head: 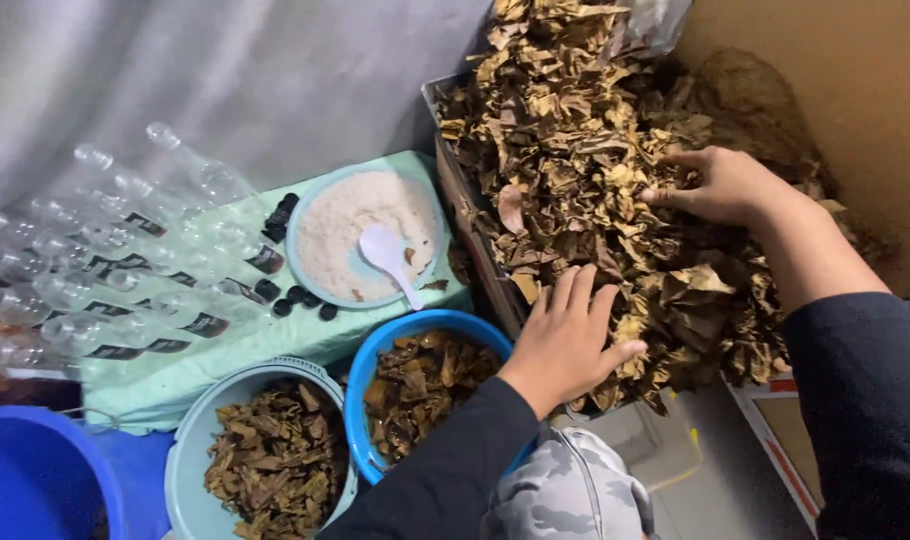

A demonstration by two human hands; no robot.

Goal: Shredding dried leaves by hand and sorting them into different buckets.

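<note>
Both hands are in a heap of dry brown leaves [585, 170] that fills a box [453, 170] along the right side of the scene. The left hand [567, 340] lies flat at the heap's near edge, fingers spread wide and pressed down on the leaves, holding nothing that shows. The right hand [720, 185] reaches in toward the far right corner, fingers curled loosely into the pile; whether it grips a clump I cannot tell. Just beside the box's near-left corner sits a blue bowl [375, 365] of darker leaf pieces, touching a pale blue basket [190, 450] with more of the same. Beyond them, on a green cloth [175, 370], stand a plate of white powder [360, 232] with a white spoon [390, 257] and rows of clear bottles [125, 260]. The leaves look brittle — gathering them well likely calls for a light, cupped grip, lifting low so crumbs fall back inside the box.
</note>
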